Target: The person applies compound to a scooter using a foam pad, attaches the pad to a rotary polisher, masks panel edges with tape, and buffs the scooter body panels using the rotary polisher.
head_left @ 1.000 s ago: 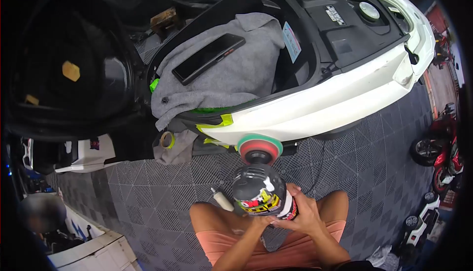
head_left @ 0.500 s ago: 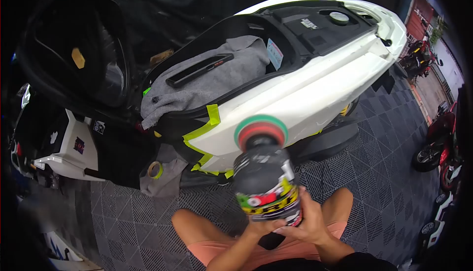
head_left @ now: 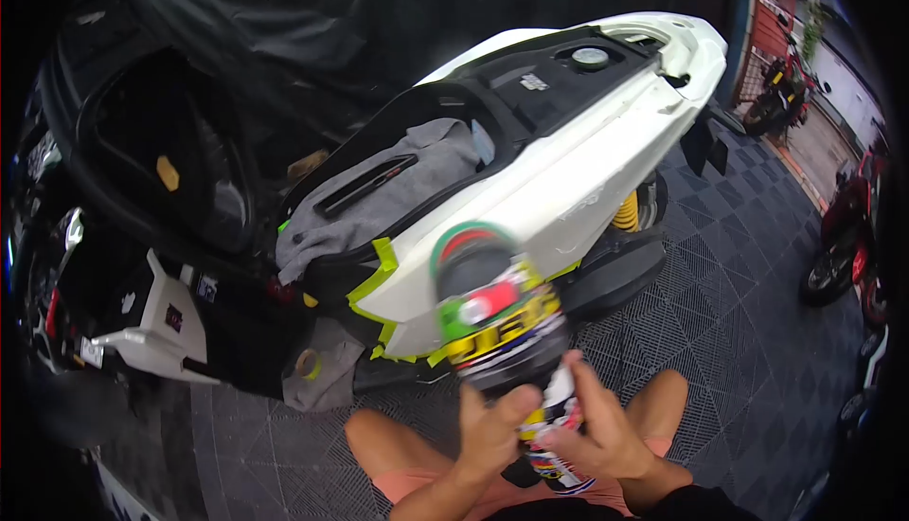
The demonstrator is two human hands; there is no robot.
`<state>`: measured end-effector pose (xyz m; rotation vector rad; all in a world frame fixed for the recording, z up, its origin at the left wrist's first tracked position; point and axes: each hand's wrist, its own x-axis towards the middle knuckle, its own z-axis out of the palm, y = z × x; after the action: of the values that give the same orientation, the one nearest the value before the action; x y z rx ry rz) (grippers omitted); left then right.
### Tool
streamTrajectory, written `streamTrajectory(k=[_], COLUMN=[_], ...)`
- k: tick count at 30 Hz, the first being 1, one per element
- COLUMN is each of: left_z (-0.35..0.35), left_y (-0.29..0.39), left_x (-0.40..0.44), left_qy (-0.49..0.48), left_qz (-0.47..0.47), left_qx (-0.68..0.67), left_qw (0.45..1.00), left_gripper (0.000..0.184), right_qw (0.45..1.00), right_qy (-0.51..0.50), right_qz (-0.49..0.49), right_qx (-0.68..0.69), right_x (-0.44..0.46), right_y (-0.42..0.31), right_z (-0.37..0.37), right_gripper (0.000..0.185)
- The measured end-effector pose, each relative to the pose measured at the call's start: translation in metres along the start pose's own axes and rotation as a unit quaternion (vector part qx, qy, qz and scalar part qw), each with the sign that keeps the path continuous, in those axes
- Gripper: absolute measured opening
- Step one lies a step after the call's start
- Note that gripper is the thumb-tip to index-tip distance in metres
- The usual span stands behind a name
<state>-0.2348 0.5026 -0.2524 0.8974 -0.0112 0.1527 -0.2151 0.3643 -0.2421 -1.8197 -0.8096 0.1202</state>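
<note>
Both hands grip a sticker-covered polisher [head_left: 502,327]. My left hand [head_left: 494,431] is closed on its body from the left, thumb across it. My right hand [head_left: 601,431] wraps the rear part of the polisher from the right. The round green and red pad [head_left: 450,242] is partly hidden behind the tool's head and lies at the white side panel [head_left: 540,208] of a scooter; whether it touches cannot be made out. Yellow-green tape [head_left: 374,284] edges the panel's lower left. A grey towel [head_left: 398,175] with a black phone [head_left: 365,185] on it fills the seat compartment.
The raised black seat [head_left: 161,152] stands at left. A tape roll [head_left: 309,364] rests on a grey cloth [head_left: 331,384] on the tiled floor [head_left: 720,332]. A red motorcycle [head_left: 843,246] stands at right, and a black sheet [head_left: 398,19] hangs behind.
The view has tilted up and shifted. The polisher's pad has moved up from the panel's lower edge onto its side, and the tool's body has turned. My left hand's grip looks higher on it.
</note>
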Motion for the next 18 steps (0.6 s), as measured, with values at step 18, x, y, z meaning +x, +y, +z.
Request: streamTrajectory(k=[18], left_z=[-0.114], left_y=[-0.07], left_x=[0.012], left_qy=[-0.134], left_qz=[0.12], left_qx=[-0.096], left_qw=[0.979], left_gripper=[0.097], right_qw=[0.995], right_qy=[-0.027], right_qz=[0.008], right_qx=[-0.1], right_x=[0.018], right_y=[0.048], right_z=[0.075], right_gripper=[0.083])
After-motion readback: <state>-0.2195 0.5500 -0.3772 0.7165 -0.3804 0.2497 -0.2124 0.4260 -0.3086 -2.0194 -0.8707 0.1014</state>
